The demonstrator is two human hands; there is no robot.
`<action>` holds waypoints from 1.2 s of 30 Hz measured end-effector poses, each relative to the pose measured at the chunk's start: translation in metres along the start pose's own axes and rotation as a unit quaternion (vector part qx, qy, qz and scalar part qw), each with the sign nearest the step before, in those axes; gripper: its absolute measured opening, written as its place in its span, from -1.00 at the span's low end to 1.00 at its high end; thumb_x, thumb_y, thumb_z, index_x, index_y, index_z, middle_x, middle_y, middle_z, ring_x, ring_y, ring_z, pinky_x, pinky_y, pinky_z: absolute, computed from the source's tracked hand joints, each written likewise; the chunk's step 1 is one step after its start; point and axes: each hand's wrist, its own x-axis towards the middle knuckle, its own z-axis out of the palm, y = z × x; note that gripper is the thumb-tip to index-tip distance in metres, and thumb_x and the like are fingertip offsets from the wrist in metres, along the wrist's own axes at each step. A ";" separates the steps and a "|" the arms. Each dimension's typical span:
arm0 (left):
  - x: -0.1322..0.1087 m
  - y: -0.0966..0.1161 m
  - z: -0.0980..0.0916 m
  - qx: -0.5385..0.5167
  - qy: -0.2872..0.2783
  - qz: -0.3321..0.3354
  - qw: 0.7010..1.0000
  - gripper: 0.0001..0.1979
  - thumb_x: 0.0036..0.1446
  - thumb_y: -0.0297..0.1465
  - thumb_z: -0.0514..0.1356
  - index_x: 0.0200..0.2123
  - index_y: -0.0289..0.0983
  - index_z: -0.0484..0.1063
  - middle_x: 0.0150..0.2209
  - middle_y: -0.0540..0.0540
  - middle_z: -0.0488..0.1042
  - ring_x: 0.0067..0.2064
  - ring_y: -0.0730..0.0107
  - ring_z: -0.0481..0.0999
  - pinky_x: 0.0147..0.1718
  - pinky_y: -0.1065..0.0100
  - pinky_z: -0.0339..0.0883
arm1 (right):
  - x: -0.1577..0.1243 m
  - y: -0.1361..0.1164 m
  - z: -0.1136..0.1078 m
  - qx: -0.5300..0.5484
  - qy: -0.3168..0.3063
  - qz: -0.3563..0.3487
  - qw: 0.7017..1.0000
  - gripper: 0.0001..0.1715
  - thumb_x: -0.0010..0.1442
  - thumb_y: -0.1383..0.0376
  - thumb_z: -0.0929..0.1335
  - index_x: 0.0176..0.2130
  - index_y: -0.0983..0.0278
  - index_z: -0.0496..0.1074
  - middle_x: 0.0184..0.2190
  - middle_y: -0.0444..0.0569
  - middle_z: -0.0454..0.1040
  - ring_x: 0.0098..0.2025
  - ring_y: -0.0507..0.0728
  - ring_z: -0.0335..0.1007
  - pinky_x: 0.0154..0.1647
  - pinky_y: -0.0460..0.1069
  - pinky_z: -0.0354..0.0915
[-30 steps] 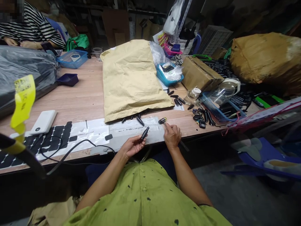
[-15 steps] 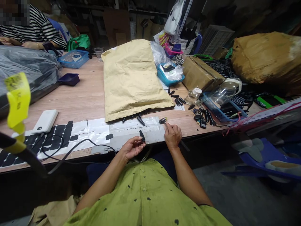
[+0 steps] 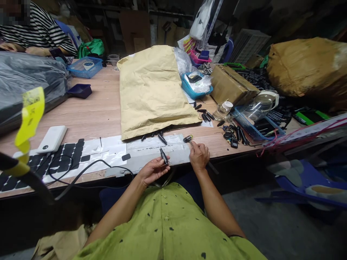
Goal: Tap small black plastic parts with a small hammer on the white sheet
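Observation:
Between the thumb and fingers of my left hand (image 3: pixel 154 171) is a small black tapered cylinder (image 3: pixel 163 156), tilted, just over the front edge of the table. My right hand (image 3: pixel 199 156) is wrapped round the handle of a small hammer (image 3: pixel 187 138). Its dark head with a yellowish end shows beyond the fingers, and the handle's far end sticks out below the hand. Under both hands' reach lies a grey board (image 3: pixel 173 153). One more black cylinder (image 3: pixel 162 139) lies on it, near other dark pieces partly under the big yellow paper bag (image 3: pixel 154 90).
A white power bank (image 3: pixel 52 139) and a sheet of black stickers (image 3: pixel 69 157) lie left, with a cable (image 3: pixel 92 167) across. On the right are black pieces (image 3: pixel 206 116), a jar (image 3: pixel 222 110) and a blue basket (image 3: pixel 252 126). A co-worker in striped sleeves (image 3: pixel 51 30) sits far left.
The black cylinder in my left hand has turned a little and shows more of its length. My right hand and the hammer stay put. A yellow tag at left has swung right.

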 end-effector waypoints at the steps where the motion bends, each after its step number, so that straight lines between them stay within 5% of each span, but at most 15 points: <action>1: 0.001 0.000 -0.001 0.000 -0.004 0.004 1.000 -0.83 0.16 -0.59 0.31 -0.15 -0.40 0.56 -0.34 -0.15 0.58 -0.31 0.36 0.64 -0.28 0.44 0.52 | 0.000 0.000 0.000 0.000 0.001 -0.001 1.000 -0.60 0.23 0.43 0.31 -0.05 0.12 0.63 -0.28 0.01 0.36 -0.22 0.15 0.13 -0.26 0.01 -0.04; 14: 0.002 -0.001 -0.001 -0.024 0.001 0.010 1.000 -0.89 0.22 -0.58 0.22 -0.18 -0.39 0.53 -0.33 -0.15 0.59 -0.32 0.39 0.63 -0.27 0.43 0.53 | 0.000 -0.001 -0.003 0.023 -0.020 0.013 0.999 -0.59 0.24 0.44 0.32 -0.03 0.12 0.62 -0.25 0.02 0.37 -0.21 0.16 0.13 -0.26 0.02 -0.05; 28: 0.008 -0.007 -0.001 -0.034 0.004 0.057 0.998 -0.89 0.02 -0.62 0.37 -0.36 -0.41 0.53 -0.43 -0.12 0.48 -0.37 0.43 0.48 -0.36 0.42 0.43 | 0.000 -0.001 -0.002 0.031 -0.007 0.009 0.999 -0.59 0.21 0.44 0.33 -0.04 0.14 0.62 -0.27 0.01 0.36 -0.21 0.16 0.14 -0.25 0.01 -0.04; 36: 0.003 -0.001 0.006 -0.005 -0.033 0.052 0.998 -0.74 0.13 -0.52 0.36 -0.08 -0.46 0.58 -0.35 -0.14 0.55 -0.34 0.46 0.52 -0.26 0.44 0.45 | 0.000 -0.001 0.000 0.046 0.015 0.005 0.999 -0.58 0.21 0.46 0.31 -0.06 0.14 0.62 -0.27 0.02 0.39 -0.23 0.16 0.15 -0.27 0.02 -0.03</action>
